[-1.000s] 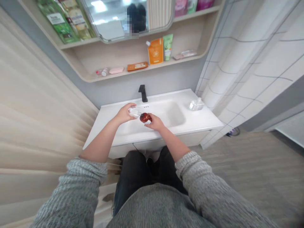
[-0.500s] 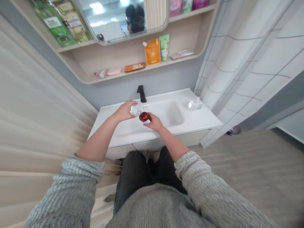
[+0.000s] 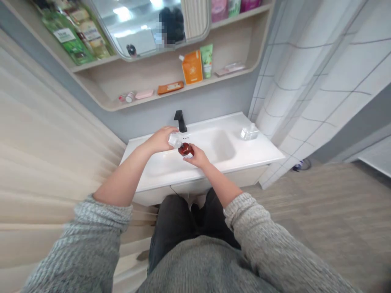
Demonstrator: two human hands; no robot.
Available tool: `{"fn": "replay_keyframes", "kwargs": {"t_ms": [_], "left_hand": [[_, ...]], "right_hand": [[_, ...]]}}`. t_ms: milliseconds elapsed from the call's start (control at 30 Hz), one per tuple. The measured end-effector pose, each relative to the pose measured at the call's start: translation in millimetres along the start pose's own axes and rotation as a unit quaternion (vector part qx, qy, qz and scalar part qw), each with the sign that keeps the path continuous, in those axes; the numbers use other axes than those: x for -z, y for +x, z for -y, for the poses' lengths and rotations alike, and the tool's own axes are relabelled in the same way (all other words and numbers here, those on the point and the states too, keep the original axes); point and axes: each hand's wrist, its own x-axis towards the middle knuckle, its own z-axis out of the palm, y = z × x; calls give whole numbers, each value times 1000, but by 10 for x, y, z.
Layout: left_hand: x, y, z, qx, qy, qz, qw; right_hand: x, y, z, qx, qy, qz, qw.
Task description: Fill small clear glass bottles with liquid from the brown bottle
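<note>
Reddish-brown bottle (image 3: 183, 149) and clear bottle (image 3: 174, 140) come together end to end above the near-left part of the sink basin (image 3: 224, 144), the first held in the right hand (image 3: 197, 156), whose fingers close around its right side, the second gripped by the left hand (image 3: 161, 139), a little farther left. The clear bottle appears tilted toward the other's dark top; whether the two touch is too small to tell. Judging by this, the work is under way rather than finished: both bottles are picked up and lined up, while neither is set down. How much either contains, or whether anything flows between them, cannot be made out. Below the hands, the white table (image 3: 265, 150) spans the near side of the wall, with the basin sunk into it. To the right of the basin stands a clear container (image 3: 249, 133), apart from the hands. Black faucet (image 3: 181, 121) rises at the far edge, just beyond the left hand. Pale curtain (image 3: 45, 142) hangs along the left, and white tiled wall (image 3: 330, 65) lines the right, above a grey-brown floor (image 3: 320, 203). Farther up, a beige shelf (image 3: 146, 73) holds an orange pouch (image 3: 193, 70), a green tube (image 3: 207, 61) and smaller items, with a mirror (image 3: 140, 36) above them and a green bottle (image 3: 69, 40) far left.
</note>
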Motion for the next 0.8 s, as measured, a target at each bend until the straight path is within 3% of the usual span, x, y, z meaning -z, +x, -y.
{"fn": "replay_keyframes", "kwargs": {"t_ms": [800], "left_hand": [[229, 288, -286, -65, 40, 69, 995]], "right_hand": [[37, -7, 68, -10, 28, -16, 999]]}}
